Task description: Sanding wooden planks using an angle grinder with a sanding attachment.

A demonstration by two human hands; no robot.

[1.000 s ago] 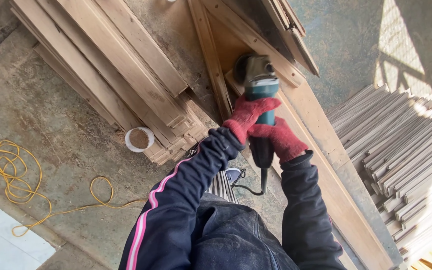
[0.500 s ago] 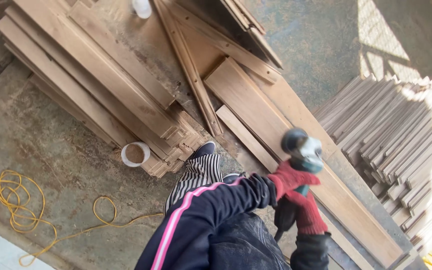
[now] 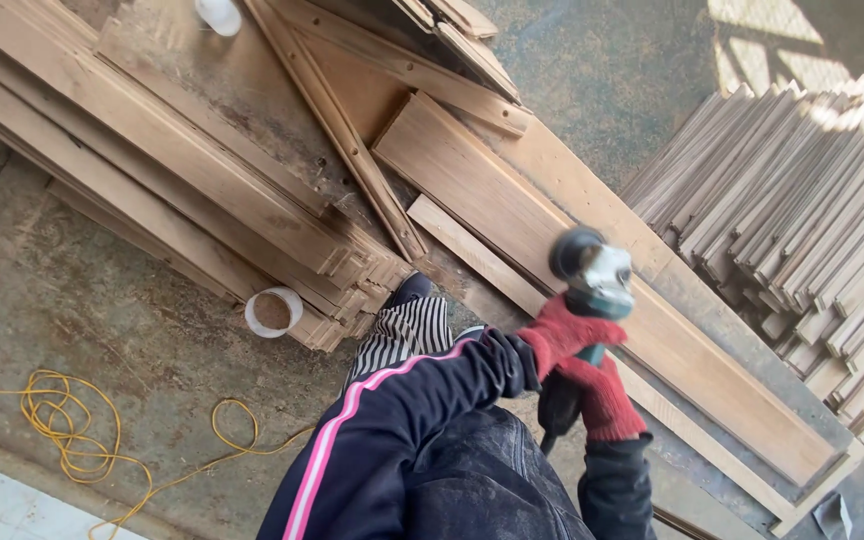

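Closest to the camera, a dark jacket sleeve with a pink stripe [image 3: 352,450] reaches forward from the person's body, above dark trousers and a striped trouser leg ending in a dark shoe [image 3: 410,290]. Just beyond, both hands in red knitted gloves close around an angle grinder [image 3: 587,300]: the left hand [image 3: 559,340] wraps the body near the head, the right hand [image 3: 604,400] grips the black rear handle lower down, each tightly closed on the tool. Its round head hovers over, or perhaps touches, a long wooden plank [image 3: 592,270] lying on the floor; contact cannot be told. The grinder looks rigid and fairly heavy, likely to twist and vibrate, so a two-handed hold on body and handle suits it; the gloves may slip a little on smooth casing. To the left, a small white cup of sawdust [image 3: 273,311] stands by a stack of rough boards [image 3: 182,190], and a yellow cord [image 3: 82,440] loops across the dusty concrete floor [image 3: 102,330]. Farther right, a bundle of thin wooden slats [image 3: 802,220] lies in sunlight.
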